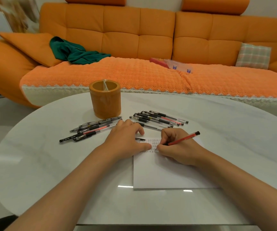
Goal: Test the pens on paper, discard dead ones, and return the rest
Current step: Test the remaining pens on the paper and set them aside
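Observation:
My right hand (176,147) grips a red pen (182,139) with its tip on the white paper (164,174), beside rows of small test marks (154,144). My left hand (126,140) rests on the paper's upper left corner with curled fingers. A black pen cap (141,139) sticks out between its thumb and index finger. A group of several pens (91,129) lies to the left, and a second group of several pens (157,120) lies behind my hands. The orange pen holder (105,100) stands upright behind them.
The white oval table (51,164) ends close behind the holder. Beyond it stands an orange sofa (134,39) with a green cloth (74,52), a clear plastic box (179,65) and cushions. The table's front edge is near my body.

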`<state>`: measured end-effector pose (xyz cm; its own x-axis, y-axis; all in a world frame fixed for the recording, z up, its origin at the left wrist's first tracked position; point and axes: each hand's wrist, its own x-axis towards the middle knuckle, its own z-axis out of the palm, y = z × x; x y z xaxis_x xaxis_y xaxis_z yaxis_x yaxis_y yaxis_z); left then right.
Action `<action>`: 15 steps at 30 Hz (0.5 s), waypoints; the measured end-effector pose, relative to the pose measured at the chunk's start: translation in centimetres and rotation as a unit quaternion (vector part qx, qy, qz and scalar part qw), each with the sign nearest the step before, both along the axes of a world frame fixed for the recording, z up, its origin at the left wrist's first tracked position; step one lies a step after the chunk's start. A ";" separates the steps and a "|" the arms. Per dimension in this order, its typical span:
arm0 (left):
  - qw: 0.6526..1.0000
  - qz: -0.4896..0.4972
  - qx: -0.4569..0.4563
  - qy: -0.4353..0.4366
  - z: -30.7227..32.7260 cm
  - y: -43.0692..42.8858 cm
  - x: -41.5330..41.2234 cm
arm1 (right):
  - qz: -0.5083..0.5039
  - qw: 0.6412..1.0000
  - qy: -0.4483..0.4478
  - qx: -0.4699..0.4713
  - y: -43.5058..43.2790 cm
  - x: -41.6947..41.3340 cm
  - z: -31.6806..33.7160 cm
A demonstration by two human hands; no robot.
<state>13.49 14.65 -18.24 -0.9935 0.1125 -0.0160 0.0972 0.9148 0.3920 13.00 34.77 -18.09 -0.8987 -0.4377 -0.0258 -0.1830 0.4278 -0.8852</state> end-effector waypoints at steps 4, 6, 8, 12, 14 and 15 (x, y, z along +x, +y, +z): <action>1.000 0.000 -0.002 -0.005 0.0 0.0 0.0 | 0.006 1.000 0.014 0.012 -0.1 0.0 0.1; 1.000 0.000 0.001 -0.005 0.0 0.0 -0.1 | 0.010 1.000 0.023 0.015 -0.1 0.0 0.1; 1.000 0.001 0.004 -0.005 0.0 0.0 0.0 | 0.012 0.999 0.028 0.019 -0.1 0.0 0.0; 1.000 0.004 0.008 -0.008 -0.1 -0.1 0.0 | 0.001 0.999 0.029 0.016 0.0 -0.1 -0.2; 1.000 0.004 0.009 -0.012 0.0 -0.1 0.0 | -0.001 1.000 0.029 0.011 0.0 0.0 -0.2; 1.000 0.004 0.007 -0.013 0.0 -0.1 0.0 | 0.000 0.999 0.031 0.011 0.0 0.1 -0.2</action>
<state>13.46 14.53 -18.26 -0.9936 0.1056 -0.0396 0.0804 0.9097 0.4075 13.06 34.75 -18.30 -0.8989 -0.4377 0.0204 -0.2376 0.4478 -0.8620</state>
